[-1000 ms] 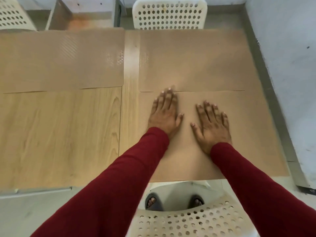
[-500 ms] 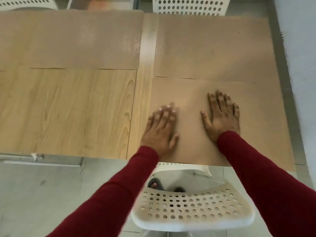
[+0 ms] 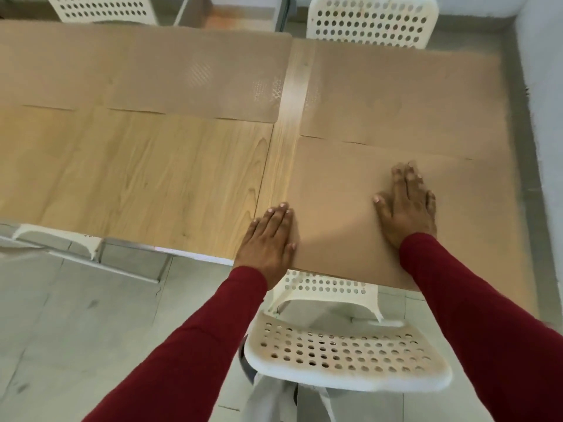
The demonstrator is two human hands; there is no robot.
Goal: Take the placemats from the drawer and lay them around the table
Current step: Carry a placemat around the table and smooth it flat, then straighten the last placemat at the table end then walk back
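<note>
A tan placemat point(image 3: 344, 190) lies at the near right of the wooden table point(image 3: 137, 178). My right hand point(image 3: 406, 205) rests flat on it, fingers spread. My left hand point(image 3: 269, 239) lies flat at the mat's near left corner, partly on bare wood. Another tan placemat point(image 3: 402, 92) lies beyond it at the far right, touching its far edge. A third placemat point(image 3: 195, 71) covers the far middle, and a further mat point(image 3: 45, 62) lies at the far left. Neither hand holds anything.
A white perforated chair point(image 3: 344, 357) stands right below my arms at the table's near edge. Two more white chairs point(image 3: 371, 21) point(image 3: 103, 7) stand at the far side. A grey wall point(image 3: 545, 102) runs along the right. Grey floor point(image 3: 76, 315) lies at the near left.
My left hand has slid left and toward me to the mat's near left corner. My right hand stayed on the mat. The view has pulled back and shifted left.
</note>
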